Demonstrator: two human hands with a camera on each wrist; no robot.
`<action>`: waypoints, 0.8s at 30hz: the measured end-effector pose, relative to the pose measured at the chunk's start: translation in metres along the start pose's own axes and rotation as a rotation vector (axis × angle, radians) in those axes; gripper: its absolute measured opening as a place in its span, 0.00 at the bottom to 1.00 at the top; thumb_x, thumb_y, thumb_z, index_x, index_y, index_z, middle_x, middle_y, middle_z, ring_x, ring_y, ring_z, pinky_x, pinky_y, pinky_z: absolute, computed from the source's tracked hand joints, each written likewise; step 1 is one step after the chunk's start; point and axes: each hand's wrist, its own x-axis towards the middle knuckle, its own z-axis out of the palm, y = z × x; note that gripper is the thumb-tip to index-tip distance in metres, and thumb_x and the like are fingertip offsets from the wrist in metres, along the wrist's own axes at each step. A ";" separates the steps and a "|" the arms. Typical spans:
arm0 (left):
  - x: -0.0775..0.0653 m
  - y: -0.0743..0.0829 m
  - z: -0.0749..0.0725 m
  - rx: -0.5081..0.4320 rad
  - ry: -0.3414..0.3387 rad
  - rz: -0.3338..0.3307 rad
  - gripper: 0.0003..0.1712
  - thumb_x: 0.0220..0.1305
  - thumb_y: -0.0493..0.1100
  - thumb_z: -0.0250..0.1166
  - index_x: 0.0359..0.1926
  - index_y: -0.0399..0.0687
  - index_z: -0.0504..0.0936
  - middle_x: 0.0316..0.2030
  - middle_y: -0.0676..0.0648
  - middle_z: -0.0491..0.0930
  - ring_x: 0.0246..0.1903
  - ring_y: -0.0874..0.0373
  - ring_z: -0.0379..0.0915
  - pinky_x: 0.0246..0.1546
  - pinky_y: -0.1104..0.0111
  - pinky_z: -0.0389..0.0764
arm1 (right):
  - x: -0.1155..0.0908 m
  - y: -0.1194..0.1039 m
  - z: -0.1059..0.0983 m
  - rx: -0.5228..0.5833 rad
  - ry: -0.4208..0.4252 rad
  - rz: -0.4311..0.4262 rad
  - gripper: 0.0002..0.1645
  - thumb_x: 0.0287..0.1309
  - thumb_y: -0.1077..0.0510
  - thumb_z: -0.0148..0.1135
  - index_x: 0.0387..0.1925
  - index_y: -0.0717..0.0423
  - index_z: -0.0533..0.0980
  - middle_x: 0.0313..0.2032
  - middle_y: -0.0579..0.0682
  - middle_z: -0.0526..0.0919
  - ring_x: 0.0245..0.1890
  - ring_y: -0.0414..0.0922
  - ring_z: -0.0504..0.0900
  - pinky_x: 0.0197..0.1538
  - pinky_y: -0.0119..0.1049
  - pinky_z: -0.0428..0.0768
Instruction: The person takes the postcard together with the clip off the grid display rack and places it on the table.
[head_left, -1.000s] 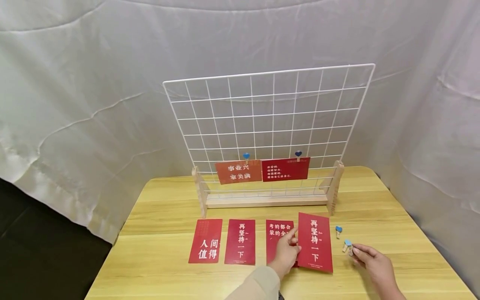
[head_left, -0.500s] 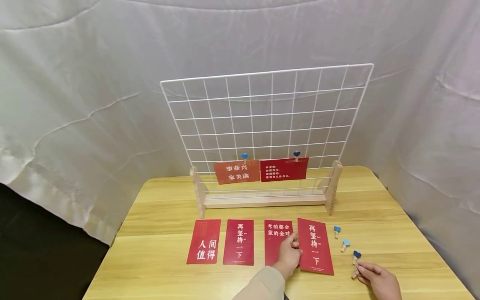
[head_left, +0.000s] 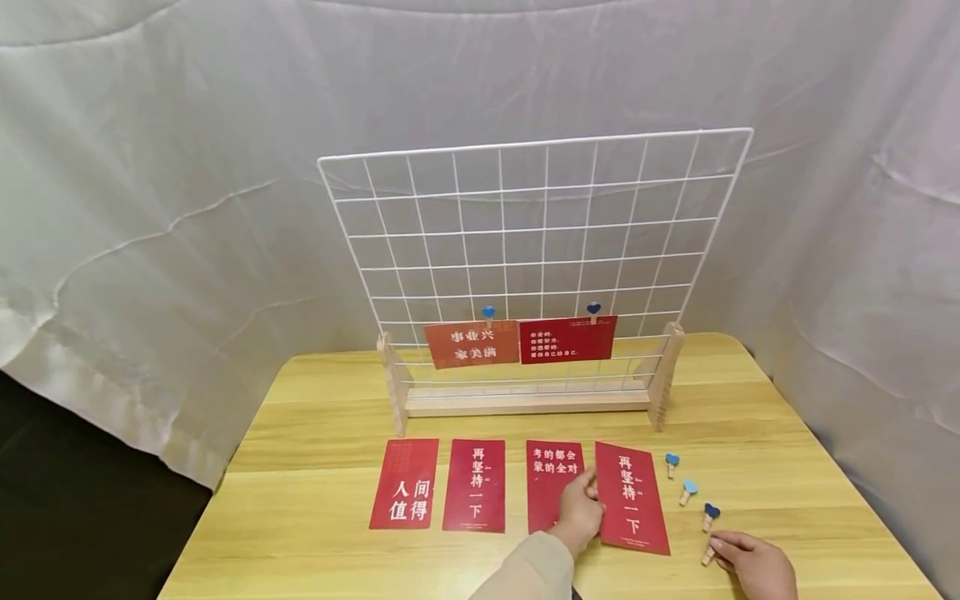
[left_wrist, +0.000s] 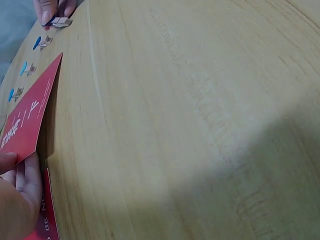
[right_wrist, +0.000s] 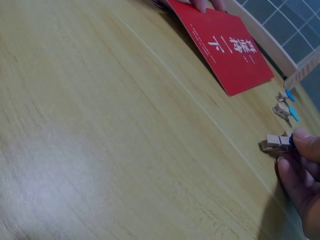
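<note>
My left hand (head_left: 577,517) grips the left edge of a red card (head_left: 632,504) with white characters, thumb on top and fingers beneath. In the left wrist view that card (left_wrist: 31,112) is tilted, its edge raised off the wood. To its right, my right hand (head_left: 759,567) pinches a small wooden clothespin (right_wrist: 275,142) by its dark blue end, low over the table. Three more heart-topped clothespins stretch away from it: a dark blue one (head_left: 710,517), a light blue one (head_left: 687,492) and a blue one (head_left: 672,465).
Three red cards lie left of my hands: one partly under the left hand (head_left: 551,467), one in the middle (head_left: 474,487), one far left (head_left: 405,483). Behind them a white wire grid (head_left: 525,225) stands in a wooden base (head_left: 525,403), bearing two clipped cards, orange (head_left: 474,343) and red (head_left: 567,340).
The right hand has moved nearer the table's front edge, from beside the light blue clothespin to the nearest clothespin, which it pinches. The card in the left hand has tipped lower toward the table.
</note>
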 end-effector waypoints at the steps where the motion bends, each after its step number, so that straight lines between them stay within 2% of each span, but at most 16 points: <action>1: 0.000 0.000 0.000 0.009 -0.002 0.002 0.35 0.42 0.14 0.48 0.54 0.37 0.68 0.19 0.54 0.59 0.20 0.65 0.56 0.17 0.78 0.67 | 0.001 0.001 0.000 -0.013 0.006 0.002 0.26 0.41 0.52 0.65 0.36 0.70 0.76 0.27 0.51 0.81 0.23 0.36 0.77 0.29 0.33 0.78; 9: 0.000 0.007 -0.003 0.111 -0.021 0.037 0.33 0.40 0.15 0.49 0.52 0.34 0.70 0.20 0.50 0.66 0.21 0.63 0.61 0.20 0.73 0.74 | 0.007 0.007 0.000 -0.080 0.043 -0.011 0.22 0.41 0.55 0.66 0.35 0.69 0.77 0.27 0.52 0.81 0.24 0.37 0.78 0.28 0.33 0.78; 18: 0.000 0.006 -0.004 0.156 -0.034 0.033 0.27 0.42 0.18 0.56 0.49 0.32 0.71 0.27 0.49 0.73 0.31 0.57 0.70 0.27 0.71 0.77 | 0.006 0.006 -0.001 -0.004 0.047 -0.003 0.19 0.44 0.61 0.63 0.38 0.72 0.75 0.30 0.55 0.80 0.27 0.40 0.78 0.29 0.34 0.78; 24: -0.001 0.006 -0.003 0.190 -0.023 0.015 0.22 0.44 0.22 0.58 0.45 0.31 0.73 0.32 0.44 0.77 0.30 0.54 0.74 0.28 0.69 0.77 | 0.002 0.006 -0.001 0.041 0.040 -0.009 0.23 0.46 0.59 0.63 0.40 0.73 0.73 0.31 0.55 0.80 0.27 0.39 0.78 0.29 0.33 0.78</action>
